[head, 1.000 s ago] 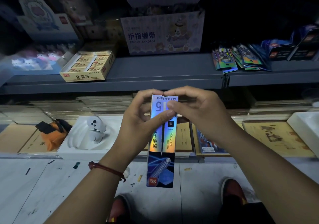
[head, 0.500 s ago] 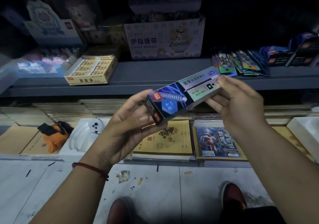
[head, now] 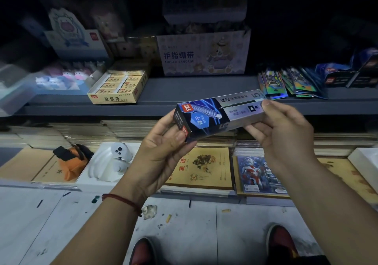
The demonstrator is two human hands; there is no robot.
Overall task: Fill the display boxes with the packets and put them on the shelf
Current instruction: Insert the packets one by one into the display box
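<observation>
Both hands are on the display box (head: 218,115), which is up in the air just in front of the shelf (head: 184,93) edge, tilted with its dark end lower. Left hand (head: 161,152) wraps that low end, thumb on the front corner. Right hand (head: 286,134) pinches the pale far end, thumb on top. My guess is it's getting squared up for loading, so I'd squeeze at the corners, not the thin panels, then open the pale end toward the loose packets (head: 290,84) lying on the shelf off to the right.
</observation>
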